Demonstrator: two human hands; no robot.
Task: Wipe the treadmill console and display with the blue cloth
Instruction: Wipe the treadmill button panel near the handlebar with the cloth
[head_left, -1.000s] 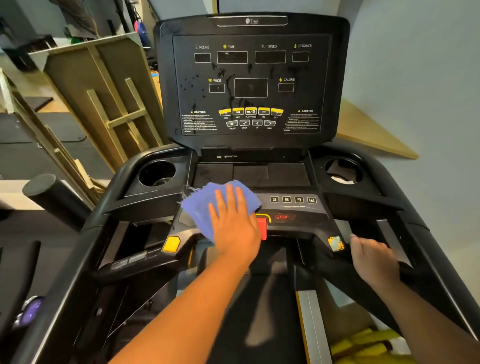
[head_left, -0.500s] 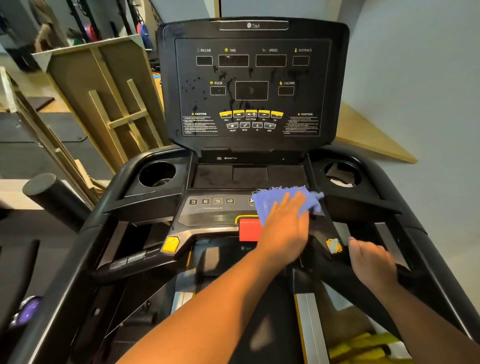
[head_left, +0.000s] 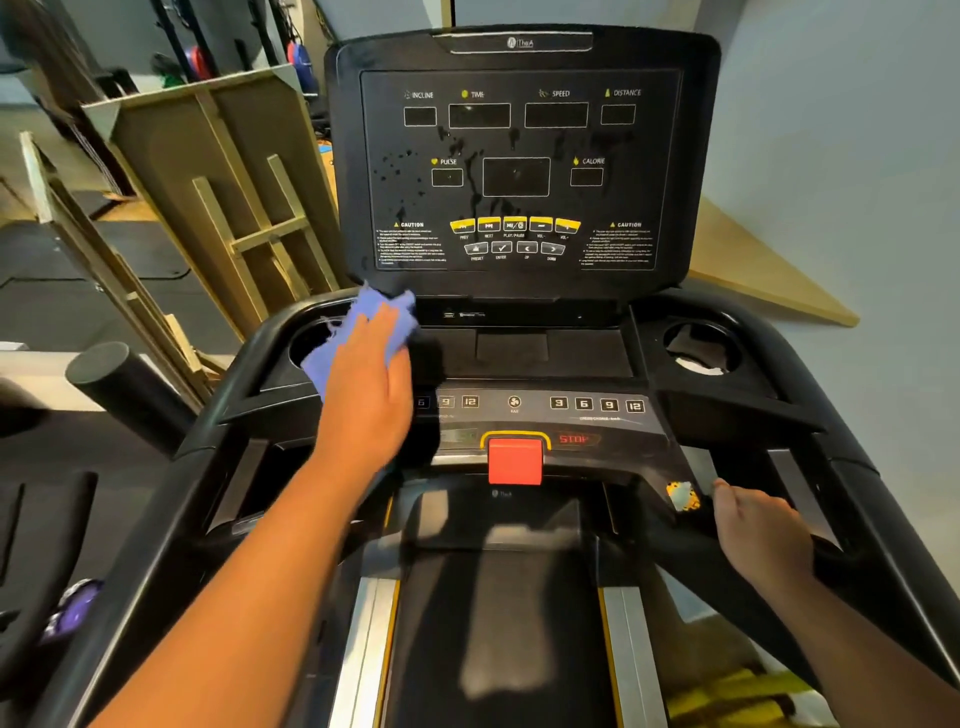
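Console-wiping step, in which the blue cloth (head_left: 358, 332) is pressed flat under the spread fingers of the left hand (head_left: 371, 384) at the far-left tray corner, the right hand (head_left: 758, 535) being curled on the handrail (head_left: 831, 566); the spotted display (head_left: 519, 171) is judged next, requiring an upward reach.

Both forearms are bare from where they enter view down to the wrists, with no sleeve, watch, band or glove on either. The left hand (head_left: 366, 395) and the right hand (head_left: 761, 535) carry no rings, and the fingernails that show are short.
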